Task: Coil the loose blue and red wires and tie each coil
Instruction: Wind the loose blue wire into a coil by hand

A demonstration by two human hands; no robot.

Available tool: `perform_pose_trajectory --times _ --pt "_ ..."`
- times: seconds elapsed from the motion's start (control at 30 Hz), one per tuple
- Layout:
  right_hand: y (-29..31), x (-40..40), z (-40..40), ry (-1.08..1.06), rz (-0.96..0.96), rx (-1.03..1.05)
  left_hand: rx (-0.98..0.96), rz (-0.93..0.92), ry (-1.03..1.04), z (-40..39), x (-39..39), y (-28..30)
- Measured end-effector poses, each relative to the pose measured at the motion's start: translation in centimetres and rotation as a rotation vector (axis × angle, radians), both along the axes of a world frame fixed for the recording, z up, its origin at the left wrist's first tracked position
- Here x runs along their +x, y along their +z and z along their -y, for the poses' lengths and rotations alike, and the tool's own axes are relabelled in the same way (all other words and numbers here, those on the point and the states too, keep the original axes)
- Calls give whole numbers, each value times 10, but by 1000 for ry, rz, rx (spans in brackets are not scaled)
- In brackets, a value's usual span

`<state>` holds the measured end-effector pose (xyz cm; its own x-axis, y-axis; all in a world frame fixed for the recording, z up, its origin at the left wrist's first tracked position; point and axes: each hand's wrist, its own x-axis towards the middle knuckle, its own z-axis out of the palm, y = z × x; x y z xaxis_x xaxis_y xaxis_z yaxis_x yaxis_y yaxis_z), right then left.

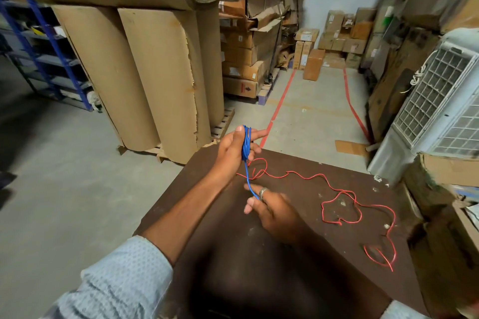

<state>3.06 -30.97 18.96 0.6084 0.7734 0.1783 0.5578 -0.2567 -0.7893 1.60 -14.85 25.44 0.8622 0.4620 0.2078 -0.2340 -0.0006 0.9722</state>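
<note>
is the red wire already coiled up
No, the red wire lies loose in straggling loops across the brown table, while only the blue wire is wound around the left hand.

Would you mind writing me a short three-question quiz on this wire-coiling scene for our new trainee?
1. True or false: the red wire is already coiled and tied.
2. Which hand has the blue wire wound around it?
A. the left hand
B. the right hand
C. neither
3. Fill the blank: the red wire lies loose on the brown ____.

Key
1. False: it sprawls uncoiled across the table.
2. A: the coil sits around the left hand's fingers, while the right hand pinches the blue tail below it.
3. table
</note>
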Motion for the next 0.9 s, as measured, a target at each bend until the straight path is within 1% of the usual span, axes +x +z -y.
perform_pose_trajectory --times 0.07,0.1,0.2,0.23,0.3,0.37,0.47,0.53,0.6,0.63,0.7,0.77,0.83,0.9 --pt "13 1 -2 -6 -46 -2 84 -26 13 -3 7 -4" --pt "18 1 -3 -1 -122 9 155 -47 12 -2 9 -6" --pt "34 1 -4 18 -461 14 439 -88 -11 4 11 -9" --pt "39 2 -2 36 -520 -14 549 -95 -24 5 11 -9" --pt "57 5 6 111 -536 -109 735 -92 -27 2 14 -11" --pt "75 7 16 167 -459 -247 852 -89 -9 -4 18 -15" --pt "107 7 28 177 -221 -457 982 -89 -5 -13 19 -22" --pt "129 3 35 189 -1 -571 1029 -137 -36 -20 19 -29" --pt "145 0 41 113 268 -668 1026 -148 -37 -24 17 -35" --pt "152 0 43 54 422 -676 1005 -141 -28 -23 14 -37" --pt "161 5 45 -36 647 -581 941 -118 -23 -15 6 -35" --pt "167 20 43 -100 769 -419 834 -119 -40 -1 0 -33" --pt "173 49 39 -163 795 -246 677 -136 -85 13 -4 -31" --pt "175 83 31 -181 731 -120 529 -124 -133 27 -6 -28"
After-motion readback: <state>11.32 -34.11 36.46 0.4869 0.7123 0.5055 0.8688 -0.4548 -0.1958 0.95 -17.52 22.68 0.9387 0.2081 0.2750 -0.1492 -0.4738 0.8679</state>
